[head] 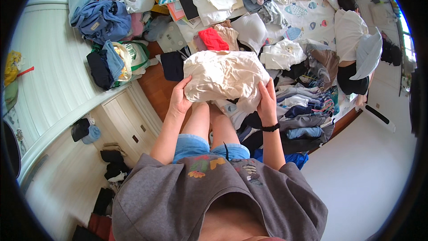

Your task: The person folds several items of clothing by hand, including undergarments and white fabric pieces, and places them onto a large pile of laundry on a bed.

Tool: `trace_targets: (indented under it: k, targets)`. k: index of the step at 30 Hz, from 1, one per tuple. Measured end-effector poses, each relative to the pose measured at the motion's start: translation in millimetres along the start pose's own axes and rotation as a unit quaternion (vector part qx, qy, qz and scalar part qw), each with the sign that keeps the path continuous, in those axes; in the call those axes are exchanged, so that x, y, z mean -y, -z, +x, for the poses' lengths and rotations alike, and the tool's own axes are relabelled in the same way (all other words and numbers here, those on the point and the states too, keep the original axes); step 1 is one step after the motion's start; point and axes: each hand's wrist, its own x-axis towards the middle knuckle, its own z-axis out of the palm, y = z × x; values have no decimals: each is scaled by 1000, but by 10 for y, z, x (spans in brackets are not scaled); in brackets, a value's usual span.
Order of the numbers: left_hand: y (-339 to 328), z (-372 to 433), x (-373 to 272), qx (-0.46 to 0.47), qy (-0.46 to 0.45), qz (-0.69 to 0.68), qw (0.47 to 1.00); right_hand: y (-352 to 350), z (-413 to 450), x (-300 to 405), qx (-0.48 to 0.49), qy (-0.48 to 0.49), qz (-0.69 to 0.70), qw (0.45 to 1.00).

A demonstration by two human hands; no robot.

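A cream, wrinkled cloth garment (224, 75) is held up between my hands in front of my knees. My left hand (182, 95) grips its left edge, thumb on top. At its right side, my right hand (267, 98) pinches the fabric, with part of the garment hanging down beside the fingers. A black band circles my right wrist. Just beyond the garment, a red folded cloth (214, 39) and a white bra (250, 30) lie on the bed. A dark folded cloth (172, 66) is behind its left corner.
Clothes on hangers (307, 103) are piled at the right. A person (354, 43) is on the bed (301, 15) at the upper right. Bags, including a blue one (103, 20), stand at the upper left. A black phone (188, 5) lies near white cloths (214, 3).
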Motion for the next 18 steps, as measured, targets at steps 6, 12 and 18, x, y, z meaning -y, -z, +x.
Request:
trace_targets:
  k: [6, 12, 18]
  targets:
    - [111, 64, -124, 2, 12, 182, 983, 441, -8, -11, -52, 105, -245, 962]
    - [233, 147, 172, 25, -148, 696, 702, 275, -37, -9, 114, 49, -422, 898]
    - [-807, 323, 656, 380, -155, 834, 368, 10, -182, 308, 286, 33, -547, 786]
